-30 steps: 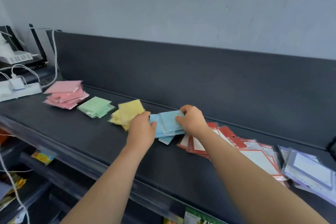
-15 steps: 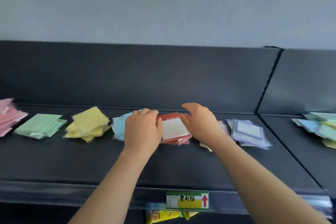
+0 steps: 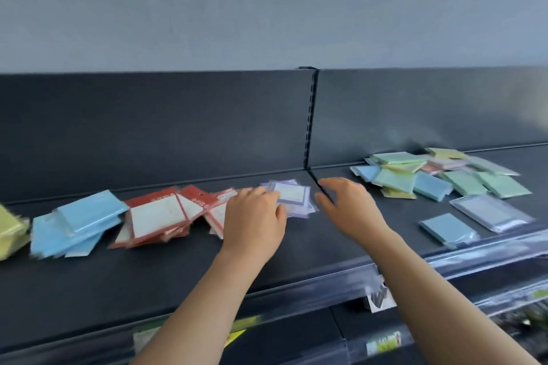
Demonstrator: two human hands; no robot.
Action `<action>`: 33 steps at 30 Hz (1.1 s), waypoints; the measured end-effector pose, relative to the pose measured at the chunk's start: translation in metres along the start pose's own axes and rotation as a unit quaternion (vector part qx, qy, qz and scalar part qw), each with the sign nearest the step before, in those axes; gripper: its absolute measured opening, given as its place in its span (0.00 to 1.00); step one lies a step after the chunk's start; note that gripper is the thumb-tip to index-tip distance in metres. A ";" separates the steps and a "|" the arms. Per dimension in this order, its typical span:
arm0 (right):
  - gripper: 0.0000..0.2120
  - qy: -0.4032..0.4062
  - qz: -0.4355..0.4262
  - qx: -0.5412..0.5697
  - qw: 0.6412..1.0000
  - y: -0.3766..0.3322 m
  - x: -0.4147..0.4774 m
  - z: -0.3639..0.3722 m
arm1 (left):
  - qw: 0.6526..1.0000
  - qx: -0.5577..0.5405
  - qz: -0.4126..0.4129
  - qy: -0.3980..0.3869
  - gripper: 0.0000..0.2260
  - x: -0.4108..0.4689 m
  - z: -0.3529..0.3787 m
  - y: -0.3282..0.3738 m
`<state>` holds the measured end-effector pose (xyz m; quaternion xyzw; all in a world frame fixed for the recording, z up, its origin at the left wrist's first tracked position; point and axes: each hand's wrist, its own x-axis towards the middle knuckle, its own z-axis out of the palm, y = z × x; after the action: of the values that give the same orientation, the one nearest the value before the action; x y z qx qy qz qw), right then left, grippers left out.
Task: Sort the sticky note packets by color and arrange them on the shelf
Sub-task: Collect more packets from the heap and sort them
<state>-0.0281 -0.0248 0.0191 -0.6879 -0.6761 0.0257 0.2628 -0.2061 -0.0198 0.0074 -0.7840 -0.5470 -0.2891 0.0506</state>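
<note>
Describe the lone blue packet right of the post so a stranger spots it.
Find the slotted post splitting the dark shelf; look right of it. In front of the mixed heap, near the front edge, lies the blue packet. Unlike other blue ones, it lies alone, left of a grey packet.

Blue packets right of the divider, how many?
3 blue packets: one at the mixed pile's left edge, one at its front, one lying alone. More may be buried.
</note>
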 end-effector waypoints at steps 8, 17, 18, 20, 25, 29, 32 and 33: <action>0.17 -0.035 0.103 -0.050 0.993 0.151 -0.008 -0.060 | 0.994 -0.050 0.005 -0.092 0.14 0.027 0.065 0.125; 0.08 -0.089 0.121 0.027 0.988 0.250 -0.019 -0.084 | 0.958 -0.048 0.005 -0.282 0.32 0.050 0.127 0.227; 0.08 -0.092 0.105 0.038 0.990 0.251 -0.017 -0.084 | 0.956 -0.043 0.004 -0.291 0.32 0.052 0.130 0.231; 0.09 -0.098 0.086 0.050 0.990 0.251 -0.010 -0.081 | 0.952 -0.050 -0.011 -0.301 0.30 0.056 0.132 0.235; 0.18 -0.057 0.096 -0.005 0.994 0.266 0.022 -0.071 | 0.954 -0.037 -0.073 -0.290 0.27 0.066 0.130 0.226; 0.25 -0.085 0.098 -0.123 0.984 0.280 0.050 -0.064 | 0.951 -0.068 -0.134 -0.271 0.23 0.071 0.125 0.212; 0.32 -0.121 0.119 -0.164 0.972 0.286 0.063 -0.056 | 0.944 -0.112 -0.168 -0.259 0.20 0.069 0.124 0.207; 0.33 -0.126 0.122 -0.167 0.970 0.286 0.065 -0.055 | 0.942 -0.125 -0.175 -0.256 0.20 0.068 0.124 0.206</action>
<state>0.2611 0.0339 -0.0260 -0.7906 -0.6093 0.0307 0.0521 0.0421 0.0036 -0.0116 -0.7232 -0.6298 -0.1493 -0.2409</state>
